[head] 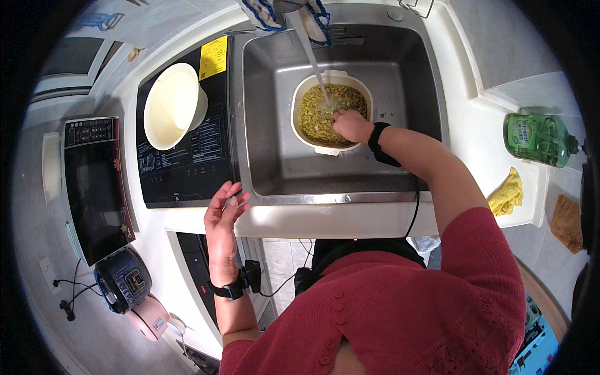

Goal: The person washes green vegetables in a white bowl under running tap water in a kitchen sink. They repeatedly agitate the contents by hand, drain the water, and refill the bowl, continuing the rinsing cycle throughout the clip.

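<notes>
A cream plastic basin (296,117) stands in the stainless steel sink (389,168), filled with water and many small chopped yellow-green pieces (311,110). Water (307,49) runs from the faucet (288,5) into it. My right hand (350,125) dips its fingers into the pieces at the basin's right side; the fingertips are hidden, so its grip cannot be told. Over the counter edge, left of the sink, my left hand (226,211) is raised with its fingers apart and nothing in it. Both wrists wear black straps.
A cream bowl (194,105) sits on the black cooktop (201,173). A microwave (93,197), a rice cooker (124,280) and a pink appliance (149,318) stand at left. Green bottle (536,139) and yellow cloth (507,194) lie at right. A black cable (415,211) hangs over the counter edge.
</notes>
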`<control>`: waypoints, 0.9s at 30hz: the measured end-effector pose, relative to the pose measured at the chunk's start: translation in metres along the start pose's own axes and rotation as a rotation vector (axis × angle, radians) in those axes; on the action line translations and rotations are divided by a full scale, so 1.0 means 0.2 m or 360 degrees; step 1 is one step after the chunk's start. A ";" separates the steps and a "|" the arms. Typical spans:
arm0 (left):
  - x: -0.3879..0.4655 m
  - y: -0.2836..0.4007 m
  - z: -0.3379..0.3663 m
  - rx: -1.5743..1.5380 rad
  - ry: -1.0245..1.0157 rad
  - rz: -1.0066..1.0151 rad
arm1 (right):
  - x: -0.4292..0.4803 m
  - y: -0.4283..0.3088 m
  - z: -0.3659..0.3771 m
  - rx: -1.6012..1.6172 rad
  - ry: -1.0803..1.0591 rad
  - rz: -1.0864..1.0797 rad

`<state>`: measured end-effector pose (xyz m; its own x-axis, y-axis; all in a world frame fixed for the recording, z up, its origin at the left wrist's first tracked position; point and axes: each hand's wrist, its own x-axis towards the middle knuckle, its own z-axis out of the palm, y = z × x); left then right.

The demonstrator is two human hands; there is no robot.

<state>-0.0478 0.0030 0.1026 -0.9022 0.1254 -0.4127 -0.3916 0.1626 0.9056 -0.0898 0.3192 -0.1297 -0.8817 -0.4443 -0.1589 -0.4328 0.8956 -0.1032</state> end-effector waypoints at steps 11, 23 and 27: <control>-0.01 -0.01 -0.01 0.0004 0.0005 -0.0013 | 0.08 0.08 -0.08 0.2146 -0.0275 0.0624; -0.02 0.01 0.00 -0.0016 -0.0010 -0.0040 | 0.07 0.06 -0.15 0.3329 -0.0486 0.0834; -0.03 0.00 0.00 -0.0003 -0.0020 -0.0029 | 0.08 0.06 -0.13 0.3247 -0.0439 0.0875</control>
<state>-0.0435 0.0022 0.1055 -0.8927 0.1345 -0.4302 -0.4083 0.1632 0.8982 -0.1133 0.3236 -0.1068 -0.6897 -0.3727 -0.6208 0.7219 -0.2881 -0.6291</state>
